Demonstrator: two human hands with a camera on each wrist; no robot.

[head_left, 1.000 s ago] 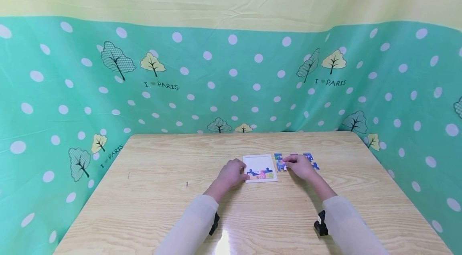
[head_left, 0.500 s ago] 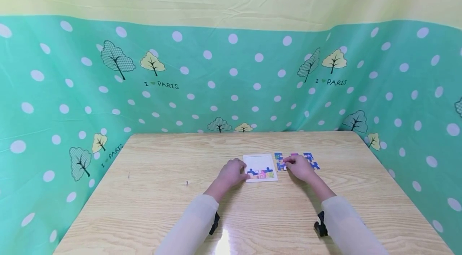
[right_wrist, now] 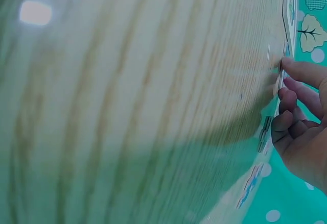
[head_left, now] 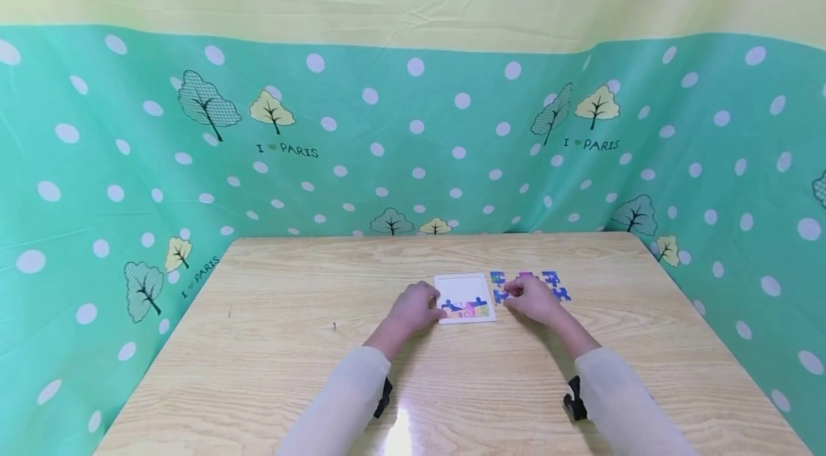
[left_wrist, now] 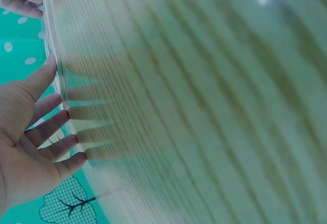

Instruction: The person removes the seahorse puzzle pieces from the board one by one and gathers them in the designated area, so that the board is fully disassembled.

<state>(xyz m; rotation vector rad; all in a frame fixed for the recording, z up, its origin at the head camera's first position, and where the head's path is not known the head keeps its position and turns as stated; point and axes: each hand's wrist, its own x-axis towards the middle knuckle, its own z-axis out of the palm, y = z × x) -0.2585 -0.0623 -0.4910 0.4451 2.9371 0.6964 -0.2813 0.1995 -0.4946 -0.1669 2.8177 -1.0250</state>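
Note:
A white puzzle tray lies on the table, its near part filled with joined colourful jigsaw pieces. My left hand rests at the tray's left edge, thumb near its front corner. In the left wrist view the left fingers are spread, their tips touching the tray's side and the tabletop. To the right of the tray, my right hand pinches a jigsaw piece between thumb and forefinger, low over the table; the hand mostly hides that piece. The other right fingers are curled in.
Several loose jigsaw pieces surround the right hand: a blue-green one, a pink one and blue ones farther right. A tiny object lies left on the wooden table. A polka-dot curtain encloses the table.
The right thumb and forefinger have shifted slightly and closed in on a piece. The left hand and tray have stayed in place. The head view has tilted slightly.

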